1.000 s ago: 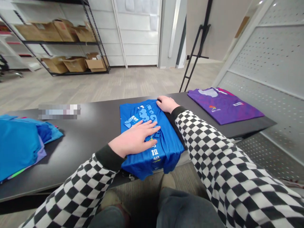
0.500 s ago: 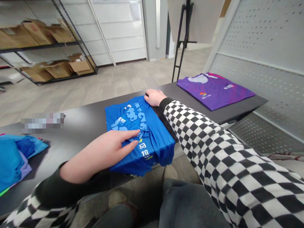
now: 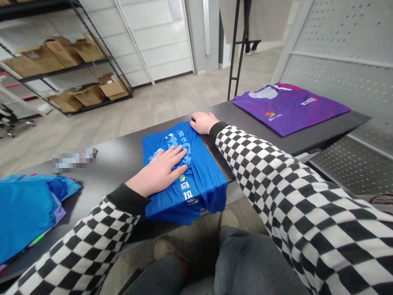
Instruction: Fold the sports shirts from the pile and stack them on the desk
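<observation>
A blue shirt (image 3: 211, 176) with light blue cloud prints and white lettering lies partly folded on the dark table, its near end hanging over the front edge. My left hand (image 3: 162, 168) rests flat on the print with fingers spread. At the shirt's far right corner, my right hand (image 3: 204, 123) has its fingers bent round the edge of the cloth; the fingertips are partly hidden. A folded purple shirt (image 3: 291, 110) lies flat farther right on the same table.
A pile of blue and coloured clothes (image 3: 27, 209) sits on the table (image 3: 101, 180) at the left, with a blurred-out item (image 3: 75, 159) behind it. Beyond stand a shelf with cardboard boxes (image 3: 89, 96) and a black stand (image 3: 235, 61). A perforated panel (image 3: 346, 49) rises at the right.
My left hand has slid farther up the blue shirt and now lies flatter, over the print. My right hand stays at the far corner. The view has shifted slightly left.
</observation>
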`<state>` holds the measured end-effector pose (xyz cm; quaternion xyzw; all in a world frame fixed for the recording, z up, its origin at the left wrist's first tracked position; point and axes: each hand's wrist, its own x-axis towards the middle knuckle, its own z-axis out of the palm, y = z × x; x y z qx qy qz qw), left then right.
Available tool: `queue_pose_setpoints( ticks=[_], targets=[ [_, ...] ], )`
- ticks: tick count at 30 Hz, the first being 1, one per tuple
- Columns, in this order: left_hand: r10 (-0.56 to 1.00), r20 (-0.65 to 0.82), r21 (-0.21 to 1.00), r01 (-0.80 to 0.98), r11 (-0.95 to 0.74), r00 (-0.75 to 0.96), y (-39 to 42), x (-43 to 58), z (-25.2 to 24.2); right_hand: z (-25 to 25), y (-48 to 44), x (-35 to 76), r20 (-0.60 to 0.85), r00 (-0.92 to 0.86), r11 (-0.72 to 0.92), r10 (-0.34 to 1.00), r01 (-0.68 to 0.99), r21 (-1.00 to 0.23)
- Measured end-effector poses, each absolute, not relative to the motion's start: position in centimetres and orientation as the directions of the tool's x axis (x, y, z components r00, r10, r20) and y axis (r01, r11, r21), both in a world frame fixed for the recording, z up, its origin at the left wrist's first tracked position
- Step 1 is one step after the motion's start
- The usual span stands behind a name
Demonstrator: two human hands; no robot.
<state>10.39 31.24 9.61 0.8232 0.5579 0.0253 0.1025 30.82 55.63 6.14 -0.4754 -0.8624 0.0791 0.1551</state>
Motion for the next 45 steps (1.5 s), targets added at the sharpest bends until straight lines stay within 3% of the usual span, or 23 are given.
queue_pose_setpoints(
  ticks=[3, 6, 9, 11, 15, 20, 25, 45],
  targets=[
    [0.958, 0.069, 0.302, 0.909, -0.287, 0.28, 27.2, 11.6, 11.1, 6.0, 55.8, 30.8, 0.195, -0.498, 0.535, 0.845, 0.791, -0.299],
    [0.979, 0.195, 0.585, 0.795, -0.16, 0.054, 20.8, 15.1, 10.6, 5.9, 56.0, 30.9, 0.194, -0.502, 0.538, 0.843, 0.785, -0.306],
    [0.981, 0.048, 0.878, 0.476, 0.047, -0.186, 15.2, 18.9, 7.2, 5.8, 56.2, 30.9, 0.185, -0.498, 0.532, 0.847, 0.79, -0.306],
    [0.95, -0.095, 0.954, 0.245, 0.173, -0.299, 13.5, 21.0, 4.5, 5.8, 56.3, 30.9, 0.186, -0.492, 0.526, 0.851, 0.796, -0.301],
    [0.885, -0.276, 0.96, -0.072, 0.269, -0.375, 13.8, 23.8, 1.1, 5.8, 56.3, 30.9, 0.194, -0.49, 0.527, 0.85, 0.794, -0.302],
    [0.858, -0.307, 0.946, -0.228, 0.23, -0.412, 15.6, 25.4, 0.9, 5.8, 56.3, 31.0, 0.196, -0.49, 0.528, 0.849, 0.791, -0.311],
    [0.824, -0.278, 0.955, -0.238, 0.18, -0.493, 16.5, 26.3, 1.4, 5.3, 56.8, 30.9, 0.22, -0.498, 0.544, 0.839, 0.78, -0.308],
    [0.809, -0.204, 0.965, -0.252, 0.071, -0.551, 16.2, 25.4, 0.8, 5.6, 56.4, 30.9, 0.208, -0.49, 0.532, 0.846, 0.791, -0.301]
  ],
)
